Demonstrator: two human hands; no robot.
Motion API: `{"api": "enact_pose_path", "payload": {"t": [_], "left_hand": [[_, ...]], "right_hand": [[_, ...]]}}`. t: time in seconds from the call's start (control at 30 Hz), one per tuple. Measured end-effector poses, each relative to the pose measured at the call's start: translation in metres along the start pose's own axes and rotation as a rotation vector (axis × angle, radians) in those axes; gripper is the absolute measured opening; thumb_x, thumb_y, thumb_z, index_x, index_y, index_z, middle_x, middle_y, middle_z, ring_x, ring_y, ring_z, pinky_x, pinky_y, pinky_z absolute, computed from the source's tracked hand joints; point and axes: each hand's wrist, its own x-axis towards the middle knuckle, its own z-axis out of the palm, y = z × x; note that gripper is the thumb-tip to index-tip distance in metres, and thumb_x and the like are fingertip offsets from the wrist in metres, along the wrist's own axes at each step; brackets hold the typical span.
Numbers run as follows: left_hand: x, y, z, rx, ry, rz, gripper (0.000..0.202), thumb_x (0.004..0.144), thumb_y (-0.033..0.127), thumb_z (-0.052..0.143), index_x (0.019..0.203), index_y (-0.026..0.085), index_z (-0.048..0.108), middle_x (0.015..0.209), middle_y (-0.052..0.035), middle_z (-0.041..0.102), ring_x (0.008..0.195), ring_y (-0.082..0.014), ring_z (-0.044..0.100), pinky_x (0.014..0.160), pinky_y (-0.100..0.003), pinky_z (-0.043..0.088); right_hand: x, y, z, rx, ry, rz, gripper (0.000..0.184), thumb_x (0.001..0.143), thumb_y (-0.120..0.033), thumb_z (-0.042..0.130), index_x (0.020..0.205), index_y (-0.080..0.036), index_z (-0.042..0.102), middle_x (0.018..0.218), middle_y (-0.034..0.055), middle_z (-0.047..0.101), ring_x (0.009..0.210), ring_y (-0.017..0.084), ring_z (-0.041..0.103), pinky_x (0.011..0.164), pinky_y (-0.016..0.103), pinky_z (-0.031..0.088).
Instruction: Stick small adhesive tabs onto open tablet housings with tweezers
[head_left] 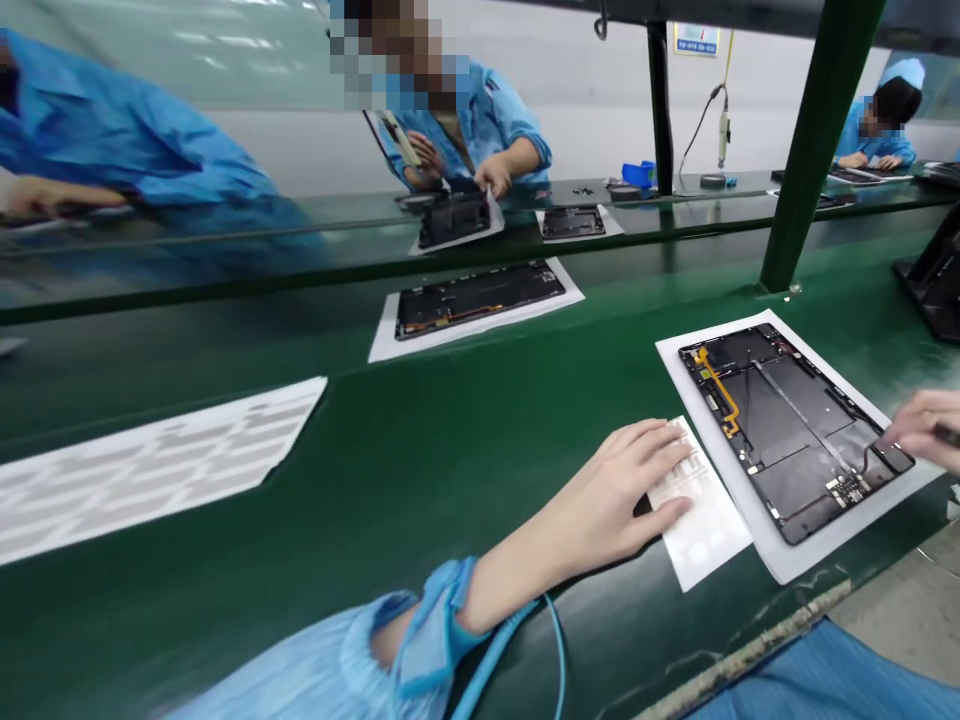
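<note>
My left hand [630, 485] lies with fingers stretched out and apart on a small white sheet of stickers [705, 535]. That sheet is beside the white paper [780, 565] under an opened tablet housing [795, 430]. Inside the dark housing are an orange flex cable [721, 395], a grey ribbon strip [799, 410] and a small circuit board [849, 487]. My right hand [930, 425] is at the housing's right end, blurred and cut by the frame edge. Its fingers are closed around a dark thin object, mostly hidden.
A large sheet with grey stickers [165, 465] lies on the left of the green bench [420, 470]. Behind is another tablet housing [480, 298] on paper. A green post [821, 150] rises at right. Across the ledge, a co-worker [487, 130] handles a tablet.
</note>
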Motion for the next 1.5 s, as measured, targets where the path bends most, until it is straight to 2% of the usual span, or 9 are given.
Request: {"api": "enact_pose_path", "payload": {"t": [0.07,0.17,0.27,0.37,0.47,0.57,0.77,1.03,1.5], "left_hand": [[-0.003,0.005,0.001,0.007,-0.033,-0.026,0.051,0.096,0.039,0.051,0.140,0.013,0.044,0.145,-0.0172,0.043,0.135,-0.0340,0.036,0.109,-0.053,0.034],[-0.006,0.010,0.002,0.023,-0.088,-0.043,0.062,0.094,0.040,0.053,0.146,0.014,0.034,0.152,-0.0171,0.033,0.140,-0.0376,0.027,0.111,-0.060,0.025],[-0.005,0.013,0.002,0.030,-0.132,-0.036,0.061,0.094,0.033,0.050,0.149,0.018,0.029,0.156,-0.0137,0.025,0.143,-0.0383,0.019,0.112,-0.065,0.015],[-0.005,0.016,0.002,0.021,-0.150,-0.035,0.067,0.093,0.027,0.047,0.153,0.017,0.018,0.158,-0.0150,0.018,0.145,-0.0363,0.014,0.113,-0.064,0.009],[-0.007,0.020,0.003,0.002,-0.160,-0.044,0.066,0.095,0.028,0.045,0.152,0.012,0.017,0.157,-0.0187,0.015,0.146,-0.0346,0.011,0.115,-0.059,0.011],[-0.010,0.027,0.007,0.003,-0.136,-0.080,0.062,0.099,0.041,0.041,0.150,0.009,0.023,0.156,-0.0215,0.017,0.146,-0.0362,0.008,0.114,-0.060,0.015],[-0.010,0.034,0.010,0.043,-0.135,-0.077,0.065,0.099,0.047,0.041,0.148,0.008,0.026,0.155,-0.0247,0.019,0.145,-0.0391,0.007,0.111,-0.063,0.019],[-0.010,0.034,0.005,0.056,-0.149,-0.084,0.065,0.098,0.048,0.043,0.148,0.010,0.025,0.155,-0.0230,0.019,0.145,-0.0377,0.007,0.113,-0.060,0.018],[-0.006,0.037,0.003,0.154,-0.227,-0.113,0.074,0.096,0.051,0.043,0.151,0.008,0.018,0.156,-0.0241,0.014,0.143,-0.0429,0.013,0.110,-0.061,0.022]], "right_hand": [[0.024,-0.018,0.008,0.189,0.126,0.087,0.035,0.094,-0.049,0.050,0.079,-0.026,0.073,0.059,0.0021,0.061,0.050,0.015,0.055,0.048,0.028,0.043],[0.063,-0.043,0.033,0.399,-0.034,0.162,0.061,0.092,-0.066,0.037,0.067,-0.020,0.068,0.062,0.0032,0.063,0.050,0.013,0.059,0.047,0.025,0.047],[0.094,-0.056,0.063,0.465,-0.333,0.153,0.042,0.086,-0.056,0.060,0.070,-0.017,0.064,0.065,0.0012,0.064,0.053,0.013,0.064,0.050,0.022,0.051],[0.108,-0.055,0.087,0.533,-0.503,0.119,0.034,0.079,-0.050,0.069,0.081,-0.016,0.061,0.075,0.0010,0.066,0.068,0.016,0.070,0.063,0.025,0.057],[0.107,-0.048,0.103,0.588,-0.520,0.139,0.034,0.087,-0.050,0.059,0.080,-0.018,0.051,0.070,-0.0011,0.063,0.064,0.016,0.071,0.061,0.027,0.057],[0.100,-0.043,0.112,0.605,-0.453,0.173,0.031,0.088,-0.045,0.058,0.075,-0.020,0.046,0.062,-0.0030,0.059,0.057,0.016,0.069,0.054,0.025,0.056],[0.096,-0.043,0.117,0.608,-0.352,0.194,0.022,0.085,-0.035,0.058,0.073,-0.020,0.047,0.064,-0.0030,0.056,0.055,0.015,0.068,0.049,0.023,0.055],[0.099,-0.047,0.114,0.550,-0.366,0.162,0.013,0.082,-0.020,0.052,0.070,-0.020,0.047,0.057,-0.0037,0.059,0.050,0.014,0.068,0.048,0.020,0.051],[0.103,-0.049,0.108,0.482,-0.463,0.055,0.023,0.089,-0.034,0.058,0.072,-0.019,0.051,0.063,-0.0008,0.060,0.056,0.015,0.066,0.052,0.023,0.052]]}}
